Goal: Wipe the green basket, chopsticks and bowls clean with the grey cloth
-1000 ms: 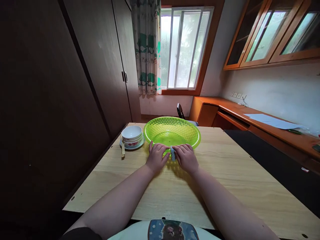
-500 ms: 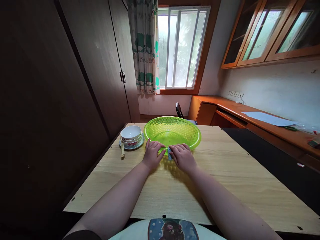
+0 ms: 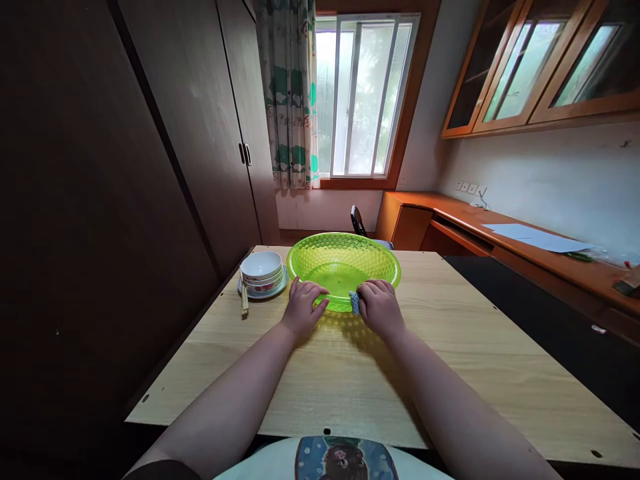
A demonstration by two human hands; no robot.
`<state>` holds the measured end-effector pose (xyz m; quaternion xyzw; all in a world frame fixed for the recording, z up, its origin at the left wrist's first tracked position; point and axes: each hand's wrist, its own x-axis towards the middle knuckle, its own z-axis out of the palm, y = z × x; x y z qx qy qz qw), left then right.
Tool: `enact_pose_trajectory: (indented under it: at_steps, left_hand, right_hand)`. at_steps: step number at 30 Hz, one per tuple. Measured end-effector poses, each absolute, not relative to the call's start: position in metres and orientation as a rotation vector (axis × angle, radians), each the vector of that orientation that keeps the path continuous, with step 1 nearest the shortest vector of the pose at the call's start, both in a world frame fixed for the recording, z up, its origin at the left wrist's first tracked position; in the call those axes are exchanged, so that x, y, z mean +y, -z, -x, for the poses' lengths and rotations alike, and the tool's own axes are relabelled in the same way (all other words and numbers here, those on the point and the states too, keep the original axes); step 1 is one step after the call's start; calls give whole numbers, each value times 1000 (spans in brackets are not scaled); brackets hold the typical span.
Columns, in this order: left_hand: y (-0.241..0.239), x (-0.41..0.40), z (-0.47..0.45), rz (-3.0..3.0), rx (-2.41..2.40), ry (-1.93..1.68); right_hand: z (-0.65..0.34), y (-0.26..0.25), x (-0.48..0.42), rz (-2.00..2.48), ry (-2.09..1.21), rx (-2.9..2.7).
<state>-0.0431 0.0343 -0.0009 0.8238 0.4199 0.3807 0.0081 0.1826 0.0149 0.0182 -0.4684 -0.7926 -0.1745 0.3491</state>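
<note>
The green basin stands on the wooden table, its near rim directly under both hands and its bowl extending away beyond them. It is translucent yellow-green, round and wide-mouthed, with a smooth, rolled rim and a sloping wall covered in a honeycomb pattern of small cells; the floor appears plainer, with a small mark near its middle. Light passing through the wall throws a dotted yellow-green pattern onto the boards just below the grip. No crack or stain can be made out at this range. The right hand is closed over the near rim, thumb and fingers clamped on a blue cloth, which shows as a small, crumpled, mottled patch on the left side of that grip, lapping the outside of the rim. The left hand rests on the rim to the left of the cloth, fingers laid over the edge and thumb spread apart from them; how firmly it holds cannot be told. Left of that hand, near the basin, stacked white bowls with red decoration sit on a plate, with pale chopsticks leaning at their left side.
</note>
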Motion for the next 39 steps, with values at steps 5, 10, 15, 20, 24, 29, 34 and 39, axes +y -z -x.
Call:
enact_pose_trajectory:
  at_steps: [5,10,15,20,24,29,34,39]
  left_hand:
    - [3,35,42,-2578,1344,-1215]
    - [1,33,41,-2588,1354,-1199]
    - [0,34,41,-2590,1361,-1185]
    - [2,34,42,-2562,1340,-1197]
    - [1,33,41,-2556,1341,-1205]
    - [-1,32,40,-2565,1356,-1198]
    - [0,32,39,-2571,1366,-1185]
    - [2,32,40,-2588,1371,-1164]
  right_hand:
    - [-168,-15,9,1183,370,-2082]
    - [-163,-14,8,1215,376,-2051]
    - [-166,-19,7,1267,433,-2059]
    - [-176,-21,11,1442,488,-1957]
    - [-177,-21,11,1400,467,-1982]
    - [-171,-21,10,1274,458,-2162]
    - [-174,-19,14,1309,496,-2129]
    - [-188,-16,22,1313,465,-2034]
